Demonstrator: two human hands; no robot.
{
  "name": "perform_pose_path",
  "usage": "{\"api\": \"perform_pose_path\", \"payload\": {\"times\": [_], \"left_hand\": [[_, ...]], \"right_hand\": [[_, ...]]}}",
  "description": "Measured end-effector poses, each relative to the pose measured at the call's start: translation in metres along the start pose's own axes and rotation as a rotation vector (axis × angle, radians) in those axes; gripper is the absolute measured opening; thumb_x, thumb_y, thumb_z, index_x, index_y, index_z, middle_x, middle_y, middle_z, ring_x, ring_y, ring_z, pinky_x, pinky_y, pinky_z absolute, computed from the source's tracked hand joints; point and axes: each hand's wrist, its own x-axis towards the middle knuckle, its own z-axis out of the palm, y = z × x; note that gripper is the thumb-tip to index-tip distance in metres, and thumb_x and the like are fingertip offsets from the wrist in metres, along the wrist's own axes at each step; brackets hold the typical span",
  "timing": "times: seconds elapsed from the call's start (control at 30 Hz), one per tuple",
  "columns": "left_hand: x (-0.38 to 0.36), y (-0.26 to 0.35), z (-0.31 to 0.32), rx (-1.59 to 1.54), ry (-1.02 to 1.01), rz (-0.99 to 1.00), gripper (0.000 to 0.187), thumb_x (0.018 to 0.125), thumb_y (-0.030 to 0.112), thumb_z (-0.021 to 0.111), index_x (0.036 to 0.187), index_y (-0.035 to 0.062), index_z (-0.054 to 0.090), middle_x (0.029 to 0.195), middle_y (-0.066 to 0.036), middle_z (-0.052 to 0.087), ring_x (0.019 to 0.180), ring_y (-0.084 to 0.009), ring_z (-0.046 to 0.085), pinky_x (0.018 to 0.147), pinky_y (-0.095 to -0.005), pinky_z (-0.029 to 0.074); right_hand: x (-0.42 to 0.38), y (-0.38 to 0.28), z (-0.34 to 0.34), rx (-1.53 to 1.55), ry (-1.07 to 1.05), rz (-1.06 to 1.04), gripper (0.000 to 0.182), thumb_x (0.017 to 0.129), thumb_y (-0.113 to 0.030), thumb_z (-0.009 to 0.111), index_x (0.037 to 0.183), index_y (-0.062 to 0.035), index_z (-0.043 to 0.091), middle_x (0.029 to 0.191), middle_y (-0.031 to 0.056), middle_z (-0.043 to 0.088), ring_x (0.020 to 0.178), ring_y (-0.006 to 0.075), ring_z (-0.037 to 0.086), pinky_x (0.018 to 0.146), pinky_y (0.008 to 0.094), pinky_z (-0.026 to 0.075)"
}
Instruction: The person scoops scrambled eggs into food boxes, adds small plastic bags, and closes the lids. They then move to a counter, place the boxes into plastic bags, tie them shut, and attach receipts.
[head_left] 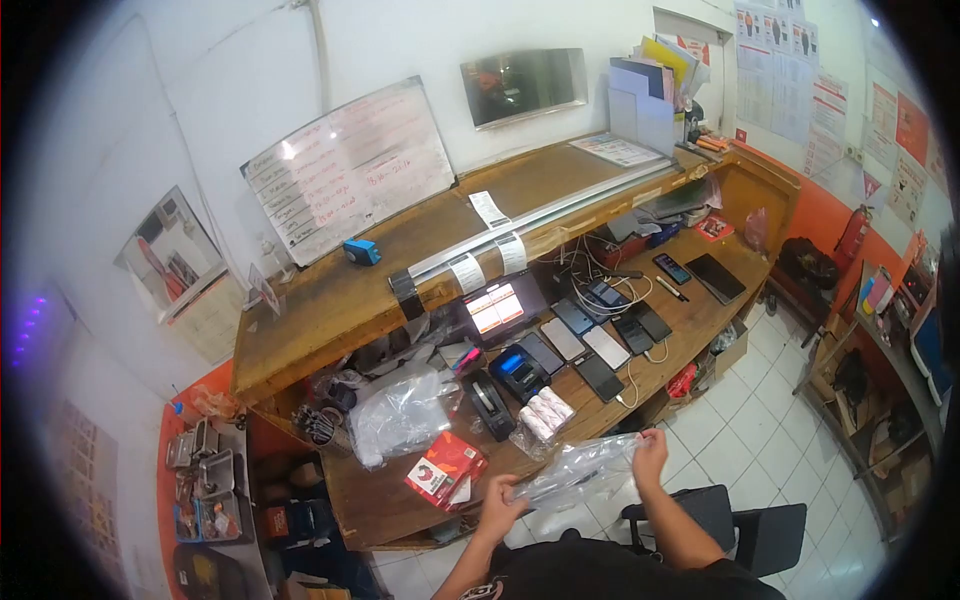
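Observation:
A clear plastic bag [580, 474] is stretched between my two hands, just off the front edge of the wooden desk [365, 500]. My left hand [499, 508] is closed on one end of it. The other end is pinched in my right hand [650, 455], which is held a little higher. Left of the bag lies a red and white box [446, 470] on the desk. Behind the box rests a pile of clear plastic bags [400, 410]. White paper rolls [546, 412] stand close behind the stretched bag, beside a black tape dispenser [488, 405].
Several phones [605, 347] lie on the desk with white cables. A lit screen [494, 306] and a small black printer [520, 372] stand behind the rolls. Black chairs [700, 515] are at my right. A raised wooden shelf [420, 240] runs along the desk's back.

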Motion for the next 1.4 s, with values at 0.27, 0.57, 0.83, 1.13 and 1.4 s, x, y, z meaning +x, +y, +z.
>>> {"api": "perform_pose_path", "payload": {"times": [0.27,0.57,0.83,1.13,1.4], "left_hand": [[0.02,-0.037,-0.052,0.657,0.526,0.075,0.016,0.071,0.006,0.068,0.074,0.0011,0.053,0.073,-0.013,0.055,0.072,-0.0292,0.056,0.064,-0.0409,0.041],[0.031,0.011,0.0,0.618,-0.153,0.361,0.036,0.071,0.006,0.065,0.105,0.0053,0.057,0.092,-0.017,0.059,0.086,-0.034,0.059,0.078,-0.0389,0.047],[-0.033,0.202,-0.022,0.452,0.216,0.577,0.014,0.065,-0.002,0.06,0.078,0.0034,0.06,0.074,-0.015,0.059,0.071,-0.0336,0.06,0.065,-0.0424,0.047],[-0.006,-0.068,-0.085,0.281,0.18,-0.033,0.018,0.074,0.0,0.06,0.092,0.0003,0.065,0.087,-0.011,0.063,0.082,-0.0266,0.061,0.079,-0.0355,0.05],[-0.021,0.018,-0.115,-1.475,-0.133,-0.367,0.038,0.087,0.008,0.045,0.124,-0.0005,0.048,0.109,-0.013,0.06,0.087,-0.0202,0.061,0.072,-0.032,0.052]], "right_hand": [[-0.002,-0.014,0.016,-0.023,-0.011,0.129,0.019,0.063,0.006,0.065,0.07,-0.0039,0.05,0.058,0.0077,0.051,0.057,0.0134,0.049,0.054,0.03,0.04],[-0.012,-0.108,0.024,0.112,-0.39,-0.249,0.017,0.063,0.006,0.061,0.077,-0.0032,0.057,0.066,0.0075,0.054,0.061,0.0189,0.053,0.058,0.0307,0.044],[0.039,-0.221,-0.041,0.517,0.404,-0.302,0.007,0.074,0.0,0.061,0.08,-0.0022,0.062,0.083,0.015,0.059,0.079,0.0281,0.059,0.069,0.0346,0.045],[-0.015,-0.021,0.003,0.244,-0.368,0.038,0.021,0.081,0.001,0.054,0.102,-0.0021,0.057,0.081,0.0073,0.06,0.071,0.0243,0.057,0.072,0.0325,0.048],[0.0,-0.101,-0.023,0.958,-1.142,0.782,0.035,0.085,-0.011,0.063,0.117,-0.0081,0.048,0.076,0.0008,0.054,0.052,0.0059,0.046,0.042,0.0207,0.034]]}}
